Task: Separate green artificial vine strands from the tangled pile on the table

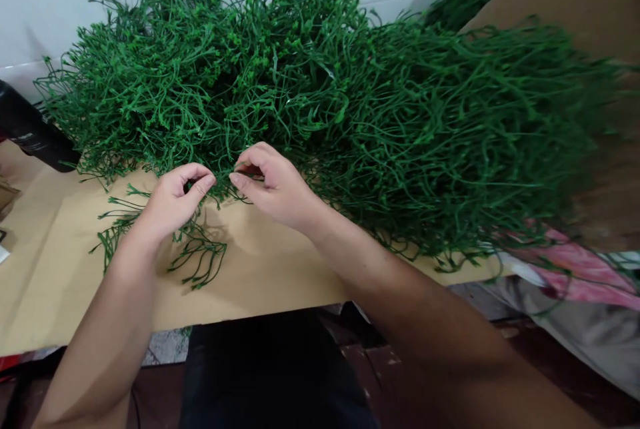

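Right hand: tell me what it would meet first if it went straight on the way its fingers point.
Probably the green sprig that both hands seem to pinch, then the left hand, whose fingertips sit close opposite the right hand; depth is unclear.

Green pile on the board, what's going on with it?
A person works at the near edge of a big pile of green sprigs on a cardboard sheet. The left hand and right hand pinch one thin sprig between them. A few loose sprigs lie on the cardboard under the left hand.
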`<state>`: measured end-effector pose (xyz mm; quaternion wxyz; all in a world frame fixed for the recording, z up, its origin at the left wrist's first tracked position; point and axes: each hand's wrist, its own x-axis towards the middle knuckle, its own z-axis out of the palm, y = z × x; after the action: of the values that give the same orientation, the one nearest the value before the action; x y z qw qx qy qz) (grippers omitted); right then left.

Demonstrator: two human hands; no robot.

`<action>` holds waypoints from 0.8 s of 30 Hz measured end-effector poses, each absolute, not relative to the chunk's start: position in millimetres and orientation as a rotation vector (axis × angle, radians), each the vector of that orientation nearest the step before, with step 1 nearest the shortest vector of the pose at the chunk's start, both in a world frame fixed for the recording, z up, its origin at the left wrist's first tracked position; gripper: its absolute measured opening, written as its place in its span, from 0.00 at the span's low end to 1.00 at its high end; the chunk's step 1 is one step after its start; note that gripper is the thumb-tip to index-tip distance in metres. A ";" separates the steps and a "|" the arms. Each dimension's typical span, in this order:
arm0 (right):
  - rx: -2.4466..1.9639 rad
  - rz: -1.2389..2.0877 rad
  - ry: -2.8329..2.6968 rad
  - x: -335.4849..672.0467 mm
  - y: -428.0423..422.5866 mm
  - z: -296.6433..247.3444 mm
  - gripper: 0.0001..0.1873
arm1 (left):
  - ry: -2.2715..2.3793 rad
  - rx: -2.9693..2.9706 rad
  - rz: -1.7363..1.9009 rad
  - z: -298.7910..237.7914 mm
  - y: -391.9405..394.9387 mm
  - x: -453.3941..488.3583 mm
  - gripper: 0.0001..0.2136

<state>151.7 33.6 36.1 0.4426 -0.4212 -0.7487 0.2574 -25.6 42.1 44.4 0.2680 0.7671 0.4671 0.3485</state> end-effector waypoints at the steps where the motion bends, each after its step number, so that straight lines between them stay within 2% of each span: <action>1: -1.042 0.668 -1.880 154.1 33.7 35.1 0.04 | 1.287 2.088 0.928 43.9 42.4 -25.2 0.09; 6: -1.072 0.821 -1.976 157.2 27.6 29.7 0.07 | 1.407 2.163 1.024 38.0 46.2 -21.5 0.09; 14: -1.123 0.759 -1.903 140.7 3.9 33.0 0.14 | 1.437 2.284 1.179 36.2 47.0 -13.1 0.11; 20: -1.054 0.529 -1.846 139.7 -25.5 30.8 0.13 | 1.434 2.247 1.210 43.7 40.9 -4.0 0.11; 24: -0.671 0.444 -2.107 146.9 -62.0 38.7 0.07 | 1.850 1.816 1.501 53.6 59.4 -47.4 0.12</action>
<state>146.9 -62.0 38.7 0.4287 -0.2689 -0.8439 0.1780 -47.4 59.4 53.6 0.0730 0.6047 0.6159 0.4996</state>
